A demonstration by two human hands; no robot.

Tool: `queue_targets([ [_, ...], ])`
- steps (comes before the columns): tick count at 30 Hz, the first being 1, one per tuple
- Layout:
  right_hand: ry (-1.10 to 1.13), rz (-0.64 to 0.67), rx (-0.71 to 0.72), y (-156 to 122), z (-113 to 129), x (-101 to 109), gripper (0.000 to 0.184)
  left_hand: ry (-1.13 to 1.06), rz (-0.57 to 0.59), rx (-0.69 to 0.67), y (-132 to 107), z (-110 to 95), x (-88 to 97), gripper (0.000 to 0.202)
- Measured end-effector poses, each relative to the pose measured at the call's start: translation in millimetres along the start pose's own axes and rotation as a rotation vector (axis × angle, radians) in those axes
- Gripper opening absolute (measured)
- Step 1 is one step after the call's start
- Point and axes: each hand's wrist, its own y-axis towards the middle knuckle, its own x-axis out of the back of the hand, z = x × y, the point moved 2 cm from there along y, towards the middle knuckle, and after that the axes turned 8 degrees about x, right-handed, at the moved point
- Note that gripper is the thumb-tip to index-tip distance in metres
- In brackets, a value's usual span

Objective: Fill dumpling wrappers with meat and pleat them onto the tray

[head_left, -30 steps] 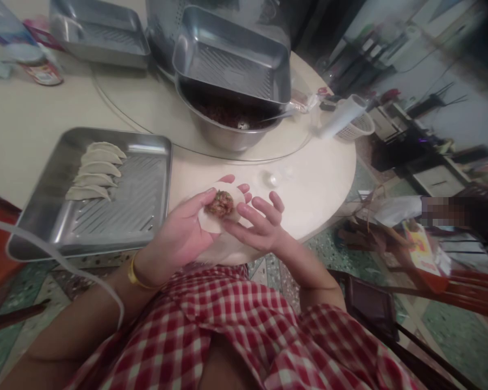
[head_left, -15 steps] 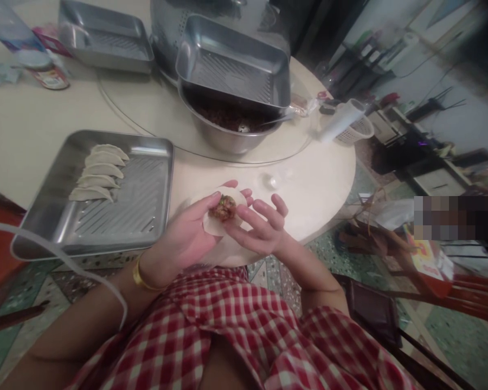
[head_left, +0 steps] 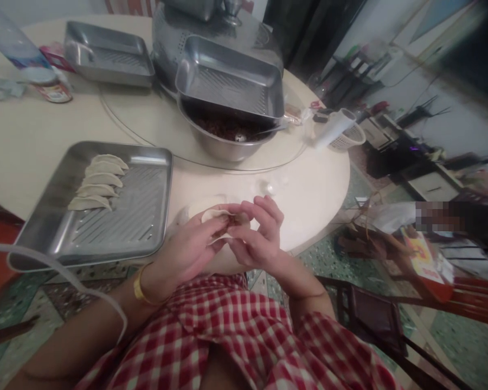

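Observation:
A round dumpling wrapper with meat filling is held between my two hands over the table's front edge, its sides partly raised around the filling. My left hand wraps it from the left, thumb along its near side. From the right, my right hand pinches the wrapper's edge with thumb and fingers. Left of my hands, a metal tray holds a row of several folded dumplings. Behind the hands stands a steel bowl of dark filling.
An angled metal tray rests over the bowl. Another tray and a plastic bottle stand at the back left. A white basket sits at the table's right edge. A chair is to the right.
My hands have closed in on the wrapper. It lay open and flat with the filling showing; now its edges are lifted, and my right fingers grip its right side.

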Motion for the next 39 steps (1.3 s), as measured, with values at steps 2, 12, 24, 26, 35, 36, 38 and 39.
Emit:
queue_targets([
  [2,0.000,-0.017,-0.047,4,2,0,0.008,0.024,0.011,0.002,-1,0,0.1,0.023],
  [12,0.105,0.017,-0.332,14,2,-7,0.014,0.006,0.063,-0.094,0,-3,-2.6,0.018],
  [24,0.313,0.054,-0.630,-7,4,-33,0.062,0.128,-0.046,-0.133,-2,0,0.8,0.040],
  [26,0.538,0.025,-0.752,-13,7,-42,0.063,0.170,-0.063,-0.186,-3,1,2.1,0.038],
  [35,1.155,0.023,-0.977,-24,-1,-70,0.117,0.202,-0.051,-0.313,-6,-2,9.3,0.024],
  [36,1.203,0.049,-1.000,-23,0,-71,0.117,0.233,-0.060,-0.320,-6,-2,10.4,0.023],
  [38,1.284,0.044,-1.027,-20,3,-71,0.108,0.303,-0.087,-0.355,-5,-2,13.0,0.025],
  [39,1.313,0.024,-1.034,-18,6,-70,0.097,0.335,-0.105,-0.385,-3,-2,14.2,0.027],
])
